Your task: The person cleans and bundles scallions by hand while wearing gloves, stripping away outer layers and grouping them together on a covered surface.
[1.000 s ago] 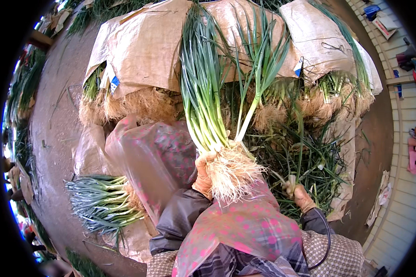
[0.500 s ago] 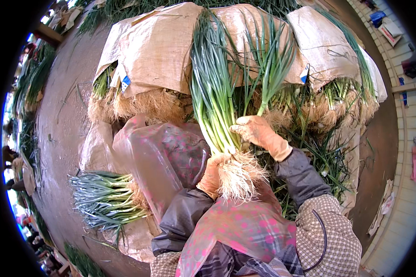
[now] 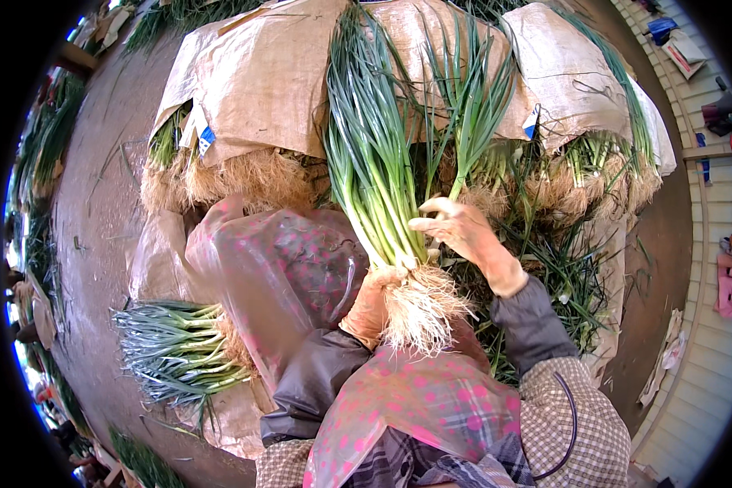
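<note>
My left hand (image 3: 369, 309), in an orange-tan glove, is closed round the lower end of a bunch of green onions (image 3: 370, 171). The bunch stands nearly upright in front of my lap, with pale shaggy roots (image 3: 424, 313) hanging beside that hand and long green leaves fanning away from me. My right hand (image 3: 468, 240) is at the right side of the stalks, just above the roots. Its fingers are apart, with the tips at the white-green stems. A separate spray of leaves (image 3: 472, 122) rises behind it; its lower stem is partly hidden by the hand.
Tan woven sacks (image 3: 260, 89) cover stacked onion bundles across the far side, roots toward me. Another onion pile (image 3: 183, 350) lies at left on sacking. Loose green leaves (image 3: 573, 285) litter the right side. A spotted plastic apron (image 3: 431, 398) covers my lap.
The fingers of my right hand have spread somewhat at the stems, and the hand has shifted slightly. My left hand keeps its hold on the bunch. The whole view has shifted slightly.
</note>
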### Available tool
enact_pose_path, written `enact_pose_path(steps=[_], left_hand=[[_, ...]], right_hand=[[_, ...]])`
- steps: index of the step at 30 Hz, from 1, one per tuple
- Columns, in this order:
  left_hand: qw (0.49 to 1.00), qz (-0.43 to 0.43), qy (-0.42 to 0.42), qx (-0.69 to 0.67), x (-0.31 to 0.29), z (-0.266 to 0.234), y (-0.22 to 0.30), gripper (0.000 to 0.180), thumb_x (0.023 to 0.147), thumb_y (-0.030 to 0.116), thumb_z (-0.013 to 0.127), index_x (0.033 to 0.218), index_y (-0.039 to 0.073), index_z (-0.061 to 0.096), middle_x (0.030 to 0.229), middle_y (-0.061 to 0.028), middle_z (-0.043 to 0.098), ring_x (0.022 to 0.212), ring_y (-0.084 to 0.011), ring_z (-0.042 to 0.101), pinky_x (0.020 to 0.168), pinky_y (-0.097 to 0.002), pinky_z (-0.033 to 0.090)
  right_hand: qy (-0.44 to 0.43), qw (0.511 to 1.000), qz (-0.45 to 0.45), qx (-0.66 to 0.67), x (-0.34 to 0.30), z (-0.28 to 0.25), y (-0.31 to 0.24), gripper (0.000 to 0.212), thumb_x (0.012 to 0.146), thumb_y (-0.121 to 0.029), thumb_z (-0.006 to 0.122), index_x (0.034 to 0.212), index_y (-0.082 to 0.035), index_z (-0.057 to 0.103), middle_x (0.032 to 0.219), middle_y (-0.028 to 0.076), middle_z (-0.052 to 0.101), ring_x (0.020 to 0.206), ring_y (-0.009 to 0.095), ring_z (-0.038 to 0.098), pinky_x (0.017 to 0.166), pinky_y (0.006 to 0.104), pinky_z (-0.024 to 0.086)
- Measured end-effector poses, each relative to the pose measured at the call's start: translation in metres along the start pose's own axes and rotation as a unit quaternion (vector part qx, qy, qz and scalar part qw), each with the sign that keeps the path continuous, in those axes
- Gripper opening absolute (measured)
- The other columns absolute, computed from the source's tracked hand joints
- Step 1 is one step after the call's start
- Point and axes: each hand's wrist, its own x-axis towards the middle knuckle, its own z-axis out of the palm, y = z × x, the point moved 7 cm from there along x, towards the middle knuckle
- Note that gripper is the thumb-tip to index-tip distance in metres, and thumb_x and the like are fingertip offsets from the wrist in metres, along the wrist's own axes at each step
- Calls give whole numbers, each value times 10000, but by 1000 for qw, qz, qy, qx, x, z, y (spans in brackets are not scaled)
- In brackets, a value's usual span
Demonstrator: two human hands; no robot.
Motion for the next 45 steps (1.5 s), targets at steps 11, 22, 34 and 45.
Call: enact_pose_path(steps=[11, 22, 34, 45], left_hand=[[999, -34, 39, 8, 0, -23, -7, 307, 769, 78, 571, 1066, 1, 583, 943, -108, 634, 846, -227, 637, 798, -355, 535], [994, 38, -61, -83, -5, -1, 13, 644, 739, 210, 564, 1311, -59, 440, 1098, -185, 604, 1044, -282, 589, 991, -433, 457], [991, 117, -42, -42, -10, 15, 27, 721, 711, 255, 588, 1338, -55, 413, 1073, -195, 604, 1043, -292, 588, 968, -405, 466], [999, -35, -16, 14, -15, 8, -2, 602, 731, 152, 628, 1284, -22, 468, 1150, -160, 606, 987, -238, 618, 884, -342, 519]], right_hand=[[166, 655, -356, -646, -8, 3, 2, 121, 893, -197, 616, 928, -102, 684, 617, 49, 572, 477, 202, 535, 428, 351, 412], [-108, 979, -151, -86, -94, 13, -51, 170, 930, -135, 609, 969, 20, 665, 758, 52, 662, 595, 99, 598, 587, 241, 528], [-219, 862, -80, -451, -69, 34, 27, 177, 891, -137, 645, 1016, -12, 656, 767, 116, 639, 669, 170, 591, 634, 290, 487], [57, 985, 34, -158, -26, -13, 24, 650, 951, -598, 415, 1164, -8, 584, 882, 96, 654, 807, 170, 620, 776, 382, 516]])
